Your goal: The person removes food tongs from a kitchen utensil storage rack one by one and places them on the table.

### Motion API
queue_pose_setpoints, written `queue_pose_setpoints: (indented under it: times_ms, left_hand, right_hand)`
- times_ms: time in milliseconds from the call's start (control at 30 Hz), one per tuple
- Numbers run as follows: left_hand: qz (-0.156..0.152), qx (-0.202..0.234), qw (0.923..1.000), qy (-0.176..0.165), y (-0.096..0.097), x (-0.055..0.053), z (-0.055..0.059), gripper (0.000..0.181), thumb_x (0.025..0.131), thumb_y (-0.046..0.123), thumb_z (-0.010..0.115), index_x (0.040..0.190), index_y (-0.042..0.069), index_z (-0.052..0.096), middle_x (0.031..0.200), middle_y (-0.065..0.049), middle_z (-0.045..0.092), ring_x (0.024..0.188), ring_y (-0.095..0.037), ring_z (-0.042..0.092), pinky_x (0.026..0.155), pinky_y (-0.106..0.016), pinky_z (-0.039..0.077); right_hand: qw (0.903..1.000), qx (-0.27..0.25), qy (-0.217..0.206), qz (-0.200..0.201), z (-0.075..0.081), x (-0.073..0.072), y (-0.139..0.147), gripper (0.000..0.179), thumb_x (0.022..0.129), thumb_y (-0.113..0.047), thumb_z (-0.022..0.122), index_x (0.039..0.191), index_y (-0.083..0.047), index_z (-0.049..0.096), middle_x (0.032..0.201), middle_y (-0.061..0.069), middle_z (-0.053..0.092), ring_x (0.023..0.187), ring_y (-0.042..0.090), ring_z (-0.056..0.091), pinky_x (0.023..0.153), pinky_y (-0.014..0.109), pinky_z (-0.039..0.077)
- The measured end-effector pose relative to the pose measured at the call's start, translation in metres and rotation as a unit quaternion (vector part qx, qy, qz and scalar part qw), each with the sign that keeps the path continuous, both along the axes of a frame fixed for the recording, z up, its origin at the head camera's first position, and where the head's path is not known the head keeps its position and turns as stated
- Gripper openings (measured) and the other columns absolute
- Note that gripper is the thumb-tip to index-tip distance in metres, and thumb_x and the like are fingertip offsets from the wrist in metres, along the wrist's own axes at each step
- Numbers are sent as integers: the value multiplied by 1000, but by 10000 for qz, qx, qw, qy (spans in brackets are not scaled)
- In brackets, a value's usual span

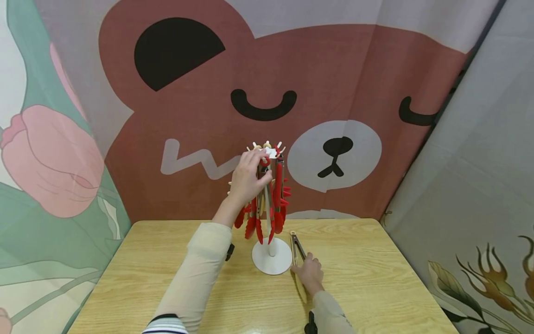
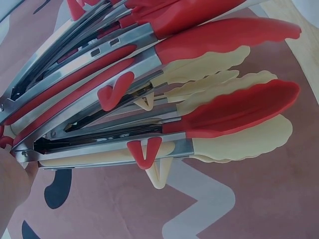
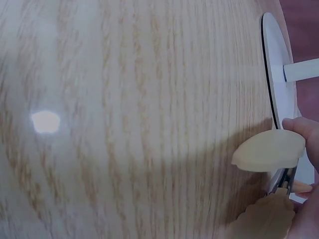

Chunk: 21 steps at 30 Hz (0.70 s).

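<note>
A white stand [image 1: 271, 256] with hooks at its top carries several tongs, some red-tipped, some cream-tipped. At the hooks, my left hand [image 1: 246, 178] has thumb and fingers around the top end of red tongs [image 2: 219, 40], by their red pull ring [image 1: 264, 161]. Only a small part of this hand shows in the left wrist view. To the right of the stand's base, my right hand [image 1: 310, 272] grips cream-tipped tongs [image 1: 301, 290] across the middle, their ring end pointing away from me. The right wrist view shows their cream tips [image 3: 269, 151] spread apart, low over the table.
The wooden table [image 1: 359, 269] has a rounded far edge. Behind it hangs a curtain [image 1: 187, 116] with a printed bear, close to the stand. A grey curtain [image 1: 467, 185] borders the right side.
</note>
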State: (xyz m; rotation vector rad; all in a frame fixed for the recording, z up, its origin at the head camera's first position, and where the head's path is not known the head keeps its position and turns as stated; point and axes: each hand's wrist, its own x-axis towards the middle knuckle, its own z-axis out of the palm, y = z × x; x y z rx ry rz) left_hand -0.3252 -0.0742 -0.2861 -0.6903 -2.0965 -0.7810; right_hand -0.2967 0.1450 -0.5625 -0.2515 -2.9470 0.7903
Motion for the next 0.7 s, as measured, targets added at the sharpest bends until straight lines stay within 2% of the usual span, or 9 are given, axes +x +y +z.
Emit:
queue_pose_setpoints:
  times_ms: [367, 567, 700]
  left_hand:
    - [6, -1, 10000, 36, 0, 0, -2, 42, 78, 14, 62, 117, 1, 53, 119, -12, 52, 113, -24, 41, 88, -37, 41]
    - [5, -13, 9999, 104, 0, 0, -1, 43, 78, 14, 62, 117, 0, 53, 119, -12, 52, 113, -24, 41, 87, -37, 41]
    - [15, -18, 9999, 105, 1, 0, -1, 43, 78, 14, 62, 117, 0, 53, 119, -12, 52, 112, -24, 41, 87, -37, 41]
  right_hand:
    - [10000, -7, -71, -9, -3, -1, 2, 76, 73, -43, 68, 121, 9, 39, 95, 26, 50, 89, 41, 49, 66, 53, 41]
    - [9996, -41, 242, -106, -2, -1, 4, 70, 79, -44, 59, 123, 7, 40, 97, 24, 50, 94, 41, 47, 72, 55, 37]
    - [9981, -129, 588, -113, 2, -2, 6, 64, 81, -41, 59, 122, 6, 42, 94, 21, 51, 93, 40, 47, 72, 55, 37]
